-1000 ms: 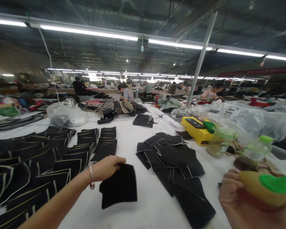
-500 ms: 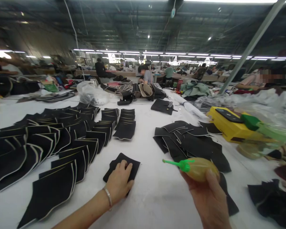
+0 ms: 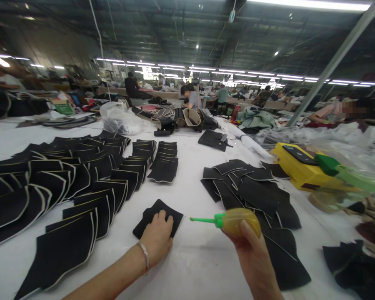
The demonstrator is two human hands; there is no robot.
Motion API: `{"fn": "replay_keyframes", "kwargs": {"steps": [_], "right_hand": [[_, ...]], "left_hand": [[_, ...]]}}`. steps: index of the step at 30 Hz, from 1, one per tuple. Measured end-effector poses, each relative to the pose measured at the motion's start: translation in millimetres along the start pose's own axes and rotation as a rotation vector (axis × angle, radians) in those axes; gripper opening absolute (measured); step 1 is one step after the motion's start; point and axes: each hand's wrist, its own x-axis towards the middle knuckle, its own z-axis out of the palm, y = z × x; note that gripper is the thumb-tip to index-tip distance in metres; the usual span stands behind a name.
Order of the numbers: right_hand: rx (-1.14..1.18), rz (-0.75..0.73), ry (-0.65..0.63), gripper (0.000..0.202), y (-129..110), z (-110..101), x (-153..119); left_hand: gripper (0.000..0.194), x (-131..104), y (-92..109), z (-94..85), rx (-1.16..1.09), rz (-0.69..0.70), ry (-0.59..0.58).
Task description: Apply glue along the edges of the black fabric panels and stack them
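Observation:
Flat on the white table lies a single black leather-like piece (image 3: pixel 150 214) with a notched outline. My left hand (image 3: pixel 158 233), a bracelet at its wrist, holds this piece down with bent fingers over its lower right part. My right hand (image 3: pixel 251 250) is wrapped round a soft squeeze bottle (image 3: pixel 239 221) of amber-yellow contents. The bottle lies level in the air, its long green nozzle (image 3: pixel 203 220) pointing left toward the black piece, a small gap apart from it.
Overlapping rows of pale-edged black pieces (image 3: pixel 68 246) spread across the left. A loose pile of black pieces (image 3: pixel 259 193) lies on the right. Beyond it stands a yellow box (image 3: pixel 295 166) with a phone (image 3: pixel 300 155) on top. Clear plastic (image 3: pixel 120 118) and co-workers are farther back.
My right hand has moved left with the squeeze bottle, bringing the nozzle closer to the black piece. The left hand stays on the piece, nearly unmoved.

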Motion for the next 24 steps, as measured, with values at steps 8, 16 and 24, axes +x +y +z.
{"fn": "replay_keyframes", "kwargs": {"steps": [8, 16, 24], "right_hand": [[-0.054, -0.024, -0.027, 0.045, 7, -1, 4], [-0.111, -0.029, -0.016, 0.053, 11, 1, 2], [-0.130, -0.020, -0.055, 0.052, 11, 4, 1]], "left_hand": [[0.052, 2, 7, -1.2, 0.039, -0.029, 0.024], [0.035, 4, 11, 4.1, 0.097, -0.029, 0.086], [0.025, 4, 9, 4.7, 0.118, 0.016, 0.066]]}}
